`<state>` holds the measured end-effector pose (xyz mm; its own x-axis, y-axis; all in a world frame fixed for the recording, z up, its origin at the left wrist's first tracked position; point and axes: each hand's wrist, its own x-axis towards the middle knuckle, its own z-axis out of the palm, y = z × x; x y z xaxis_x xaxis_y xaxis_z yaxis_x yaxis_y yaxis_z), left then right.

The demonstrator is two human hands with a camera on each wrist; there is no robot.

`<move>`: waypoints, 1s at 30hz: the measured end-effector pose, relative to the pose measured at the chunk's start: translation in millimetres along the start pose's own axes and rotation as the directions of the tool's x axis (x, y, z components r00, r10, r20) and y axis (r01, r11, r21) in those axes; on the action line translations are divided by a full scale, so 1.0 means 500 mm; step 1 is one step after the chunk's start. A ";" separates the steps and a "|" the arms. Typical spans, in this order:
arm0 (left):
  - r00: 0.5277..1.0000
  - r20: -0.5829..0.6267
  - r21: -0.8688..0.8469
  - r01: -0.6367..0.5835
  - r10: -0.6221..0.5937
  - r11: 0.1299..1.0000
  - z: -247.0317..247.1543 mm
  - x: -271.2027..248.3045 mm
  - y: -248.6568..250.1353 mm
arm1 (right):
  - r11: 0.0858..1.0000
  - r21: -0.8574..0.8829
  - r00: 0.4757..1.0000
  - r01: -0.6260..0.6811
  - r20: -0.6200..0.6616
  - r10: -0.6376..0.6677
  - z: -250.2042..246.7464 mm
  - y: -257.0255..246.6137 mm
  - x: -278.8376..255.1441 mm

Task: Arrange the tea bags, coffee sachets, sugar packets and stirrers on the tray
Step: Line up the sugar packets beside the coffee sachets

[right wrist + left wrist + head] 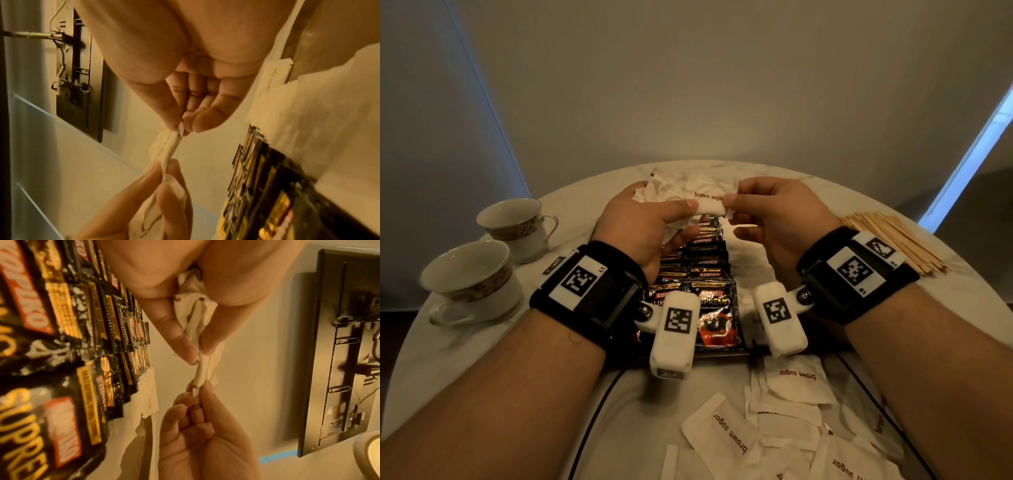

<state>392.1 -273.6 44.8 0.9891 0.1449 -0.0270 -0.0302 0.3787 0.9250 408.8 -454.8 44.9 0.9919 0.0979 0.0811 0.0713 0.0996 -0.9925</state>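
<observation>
I see my left hand in the middle of the head view, holding a bunch of white brown sugar packets. Its fingers curl round the bunch, and its thumb presses on one packet. My right hand is just beside it. Its thumb and first finger pinch the other end of that same brown sugar packet. In the left wrist view, the packet looks thin, seen from its edge, and is held at both ends by fingertips.

Under both hands, in the middle of the frame, lie the black Kopiko coffee sachets. They sit in two rows, each one a bit over the next. I cannot see much of the tray under them.

More brown sugar packets lie loose on the surface at the lower right of the frame. A pile of wooden stirrers lies at the right. Two teacups stand at the left, one behind the other.
</observation>
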 end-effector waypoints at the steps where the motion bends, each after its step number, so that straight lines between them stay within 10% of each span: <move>1: 1.000 -0.006 -0.008 0.010 -0.011 1.000 0.000 0.001 -0.001 | 1.000 -0.011 1.000 0.012 -0.015 -0.012 -0.006 -0.002 0.007; 8: 0.998 -0.052 -0.007 0.021 -0.021 1.000 -0.001 0.009 -0.002 | 0.968 -0.171 0.903 -0.183 -0.419 0.097 -0.154 0.025 0.136; 19: 0.998 -0.058 0.025 0.001 0.001 1.000 -0.005 0.013 0.001 | 0.835 -0.366 0.884 -0.411 -0.383 0.267 -0.269 0.114 0.264; 30: 0.998 -0.065 0.032 0.004 -0.002 0.999 -0.004 0.017 -0.003 | 0.916 -0.095 0.856 -0.389 -0.405 0.322 -0.185 0.053 0.184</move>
<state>400.1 -271.1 42.5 0.9777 0.2029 -0.0537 -0.0212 0.3502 0.9364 511.6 -534.5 17.4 0.9145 -0.2853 -0.2870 -0.3106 -0.0404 -0.9497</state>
